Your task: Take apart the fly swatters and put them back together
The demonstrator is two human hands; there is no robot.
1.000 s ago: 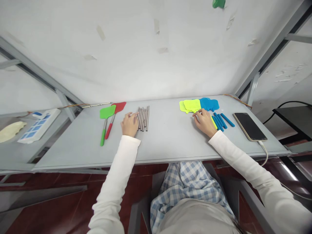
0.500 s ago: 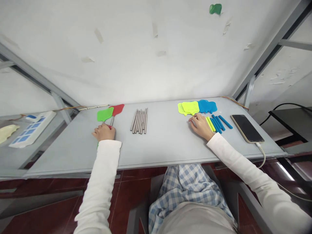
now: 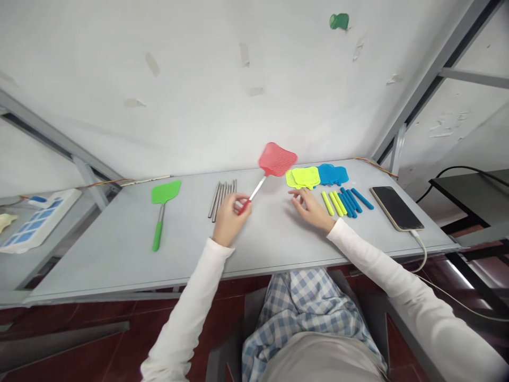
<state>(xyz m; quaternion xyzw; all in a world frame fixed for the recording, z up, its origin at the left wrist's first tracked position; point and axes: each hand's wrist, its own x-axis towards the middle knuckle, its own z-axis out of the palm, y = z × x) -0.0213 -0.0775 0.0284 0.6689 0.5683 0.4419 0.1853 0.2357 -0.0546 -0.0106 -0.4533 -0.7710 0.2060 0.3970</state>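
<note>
My left hand (image 3: 233, 216) is closed round the red handle of a red fly swatter (image 3: 277, 159), whose head points up and to the right above the table. Just behind that hand lie several metal rods (image 3: 217, 201), partly covered by it. My right hand (image 3: 312, 208) hovers with its fingers apart and holds nothing. Yellow swatter heads (image 3: 304, 177) lie beyond its fingertips, overlapping blue swatter heads (image 3: 334, 174). To its right are yellow handles (image 3: 334, 203) and several blue handles (image 3: 350, 202). A green fly swatter (image 3: 158, 233) rests on the left of the table.
A phone (image 3: 397, 208) with a white charging cable (image 3: 420, 245) lies at the right end of the grey table (image 3: 191, 254). A white power strip (image 3: 43, 220) sits on the surface further left. Metal frame posts flank both sides, and a white wall stands behind.
My left hand has lifted the red fly swatter from beside the green one and carried it right. My right hand has shifted slightly left, uncovering another yellow handle.
</note>
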